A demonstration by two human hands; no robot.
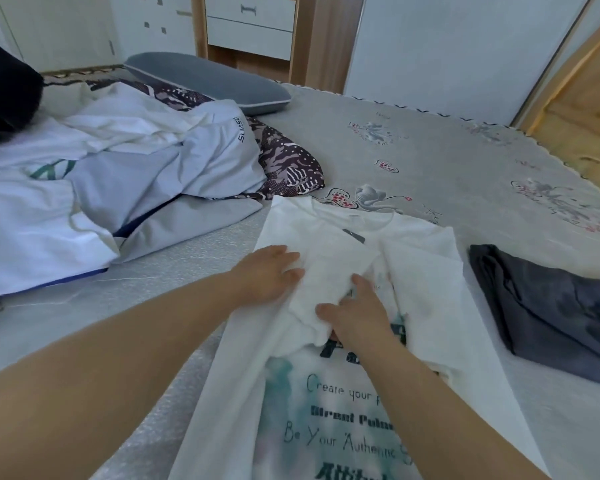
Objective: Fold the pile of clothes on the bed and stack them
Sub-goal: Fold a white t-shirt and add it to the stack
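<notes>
White printed T-shirt point(354, 393) is spread flat at the near middle of the bed point(430, 157), with a sleeve folded in over its chest. That sleeve is pressed down by the left hand point(269, 273), fingers pretty much flat, and its near edge is pinched by the right hand point(355, 315). Unfolded clothes pile point(94, 171) is heaped far left, dark folded garment point(548, 306) is parked right.
</notes>
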